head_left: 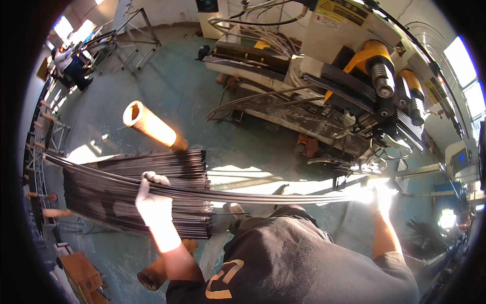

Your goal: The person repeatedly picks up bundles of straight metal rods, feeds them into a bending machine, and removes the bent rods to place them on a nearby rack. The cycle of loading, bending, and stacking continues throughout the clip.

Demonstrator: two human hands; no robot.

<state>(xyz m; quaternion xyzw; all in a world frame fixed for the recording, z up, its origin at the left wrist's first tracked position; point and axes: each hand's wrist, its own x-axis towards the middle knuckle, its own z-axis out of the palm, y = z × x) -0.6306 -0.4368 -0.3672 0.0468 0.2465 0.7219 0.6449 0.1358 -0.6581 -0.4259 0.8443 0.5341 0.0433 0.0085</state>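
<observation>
A small bundle of long, thin dark metal rods (pixel 273 195) stretches across in front of me, bowing slightly. My left hand (pixel 154 205), in a whitish glove, is closed around the bundle, with its fingertips showing over the far side. At the bundle's right part, my right hand (pixel 381 197) is wrapped round the rods; strong glare washes out its fingers. Beneath my left hand lies a wide stack of similar rods (pixel 111 202), their ends lined up on the right side. The held bundle passes over this stack.
Beyond the stack an orange-brown pipe post (pixel 157 126) rises; another rusty pipe (pixel 152 276) is by my left forearm. A large machine (pixel 334 61) with hoses stands at the far right. A brown box (pixel 81 271) sits lower left. Another person (pixel 71 66) is far left.
</observation>
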